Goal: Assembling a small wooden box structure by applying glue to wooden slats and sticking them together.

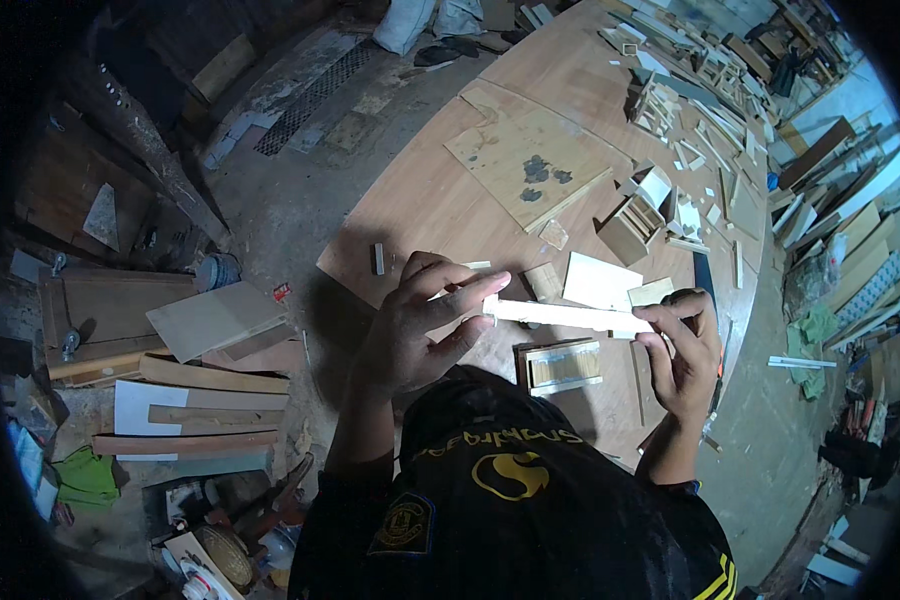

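A pale, narrow wooden strip (570,316) is stretched level between my two hands above the wooden worktable (410,210). My left hand (425,315) pinches its left end between thumb and fingers. At the other end, the thumb and fingertips of my right hand (685,345) close on the strip. Below it on the table lies a small flat wooden box-like piece (562,367) with pale edges. Just beyond the strip rest a white rectangular panel (600,279) and a small wooden block (543,282).
A stained plywood board (530,160) lies farther back on the table. Right of it stands a small open wooden box (631,230). Wooden frames (656,108) and offcuts crowd the far right. Boards (215,385) are stacked on the floor at left, near a cabinet door (120,315).
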`<state>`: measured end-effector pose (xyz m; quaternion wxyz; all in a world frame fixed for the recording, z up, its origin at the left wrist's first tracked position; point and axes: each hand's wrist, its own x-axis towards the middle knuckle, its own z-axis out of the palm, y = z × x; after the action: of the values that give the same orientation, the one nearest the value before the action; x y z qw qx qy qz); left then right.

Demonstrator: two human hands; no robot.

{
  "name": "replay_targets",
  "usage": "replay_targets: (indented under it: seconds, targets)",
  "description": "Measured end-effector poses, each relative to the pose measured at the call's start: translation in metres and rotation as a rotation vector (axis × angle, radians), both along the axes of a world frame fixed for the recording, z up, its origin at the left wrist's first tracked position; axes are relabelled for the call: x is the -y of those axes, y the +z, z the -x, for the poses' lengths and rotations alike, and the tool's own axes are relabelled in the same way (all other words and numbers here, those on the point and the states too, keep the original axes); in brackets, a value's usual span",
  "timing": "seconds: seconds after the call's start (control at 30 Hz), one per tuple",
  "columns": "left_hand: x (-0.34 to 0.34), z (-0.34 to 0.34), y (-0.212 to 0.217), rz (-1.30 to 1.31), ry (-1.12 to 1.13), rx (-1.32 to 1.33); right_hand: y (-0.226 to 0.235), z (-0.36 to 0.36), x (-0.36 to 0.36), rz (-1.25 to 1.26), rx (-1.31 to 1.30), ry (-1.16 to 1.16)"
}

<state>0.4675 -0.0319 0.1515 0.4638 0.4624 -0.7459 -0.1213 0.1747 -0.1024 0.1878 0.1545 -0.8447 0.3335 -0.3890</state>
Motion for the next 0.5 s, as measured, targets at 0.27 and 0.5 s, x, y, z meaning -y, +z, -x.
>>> replay_targets:
  seconds: [0.27, 0.5]
  targets:
    - [0.0042, 0.0061, -0.0011, 0.0, -0.007, -0.077, -0.0007, 0.0022, -0.0005, 0.048, 0.041, -0.009]
    - [0.0039, 0.0039, -0.0007, -0.007, 0.012, -0.034, -0.0015, 0.0001, 0.0001, 0.023, 0.06, -0.011]
